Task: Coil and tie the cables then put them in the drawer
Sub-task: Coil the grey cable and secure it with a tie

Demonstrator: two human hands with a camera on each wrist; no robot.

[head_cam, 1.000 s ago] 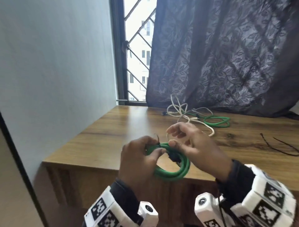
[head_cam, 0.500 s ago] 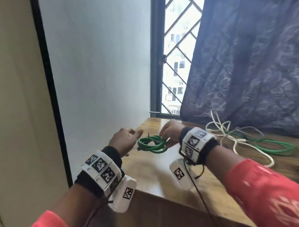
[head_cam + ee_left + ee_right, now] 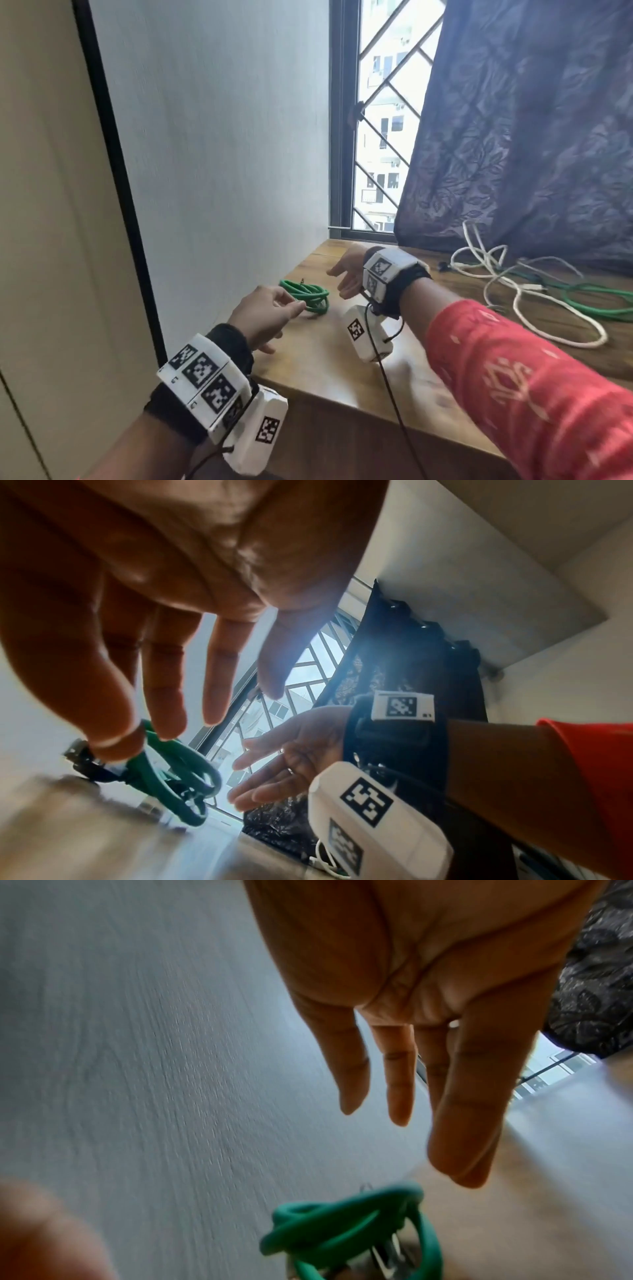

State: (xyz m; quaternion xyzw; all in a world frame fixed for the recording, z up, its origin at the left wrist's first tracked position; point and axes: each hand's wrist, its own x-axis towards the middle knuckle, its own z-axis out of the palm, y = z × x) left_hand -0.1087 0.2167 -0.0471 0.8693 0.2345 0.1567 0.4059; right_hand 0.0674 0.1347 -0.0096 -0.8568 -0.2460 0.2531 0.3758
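Note:
A coiled, tied green cable (image 3: 306, 298) lies on the wooden table (image 3: 322, 363) close to the grey wall. My left hand (image 3: 291, 308) hovers at its near side with straight fingers, one fingertip at the coil's edge; touching or not, I cannot tell. In the left wrist view the coiled green cable (image 3: 171, 777) sits just beyond the left hand's fingers (image 3: 164, 710). My right hand (image 3: 344, 279) is open, palm turned toward the coil, a little to its right and apart from it. The right wrist view shows the right hand's straight fingers (image 3: 397, 1085) above the coiled green cable (image 3: 349, 1231).
A loose white cable (image 3: 507, 284) and a loose green cable (image 3: 599, 303) lie tangled at the table's right back. A dark curtain (image 3: 531, 137) hangs behind them beside a barred window (image 3: 380, 144). The grey wall (image 3: 222, 154) bounds the table's left side.
The green coil went from both hands down onto the table by the wall. My right hand let go of it and drew back right; both hands now hold nothing.

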